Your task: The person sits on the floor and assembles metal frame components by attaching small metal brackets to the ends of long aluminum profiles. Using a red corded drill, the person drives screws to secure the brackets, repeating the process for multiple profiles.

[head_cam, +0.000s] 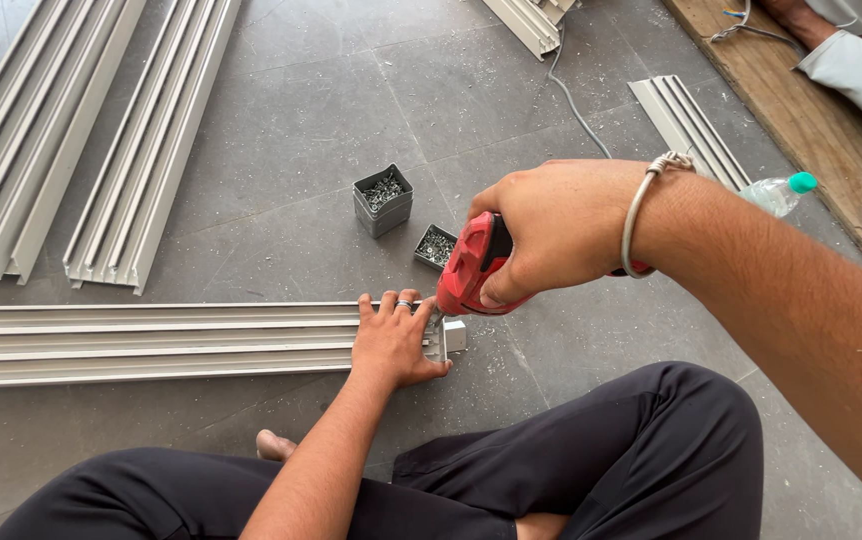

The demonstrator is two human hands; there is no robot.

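- Gripping a red power drill (pixel 473 268), the right hand (pixel 561 232) is curled tight around its body, the nose pointing down at the end of a long grey aluminium track (pixel 151 340) lying on the floor.
- The left hand (pixel 394 340) lies flat on that track end, fingers spread and pressing down, a ring on one finger.
- A small white block (pixel 455 335) sits at the track's end, just beside the drill's tip.
- Two small grey boxes of screws (pixel 383 198) stand near, behind the drill.
- More grey track lengths (pixel 101 140) lie farther left; a plastic bottle (pixel 777 193) lies to the right.
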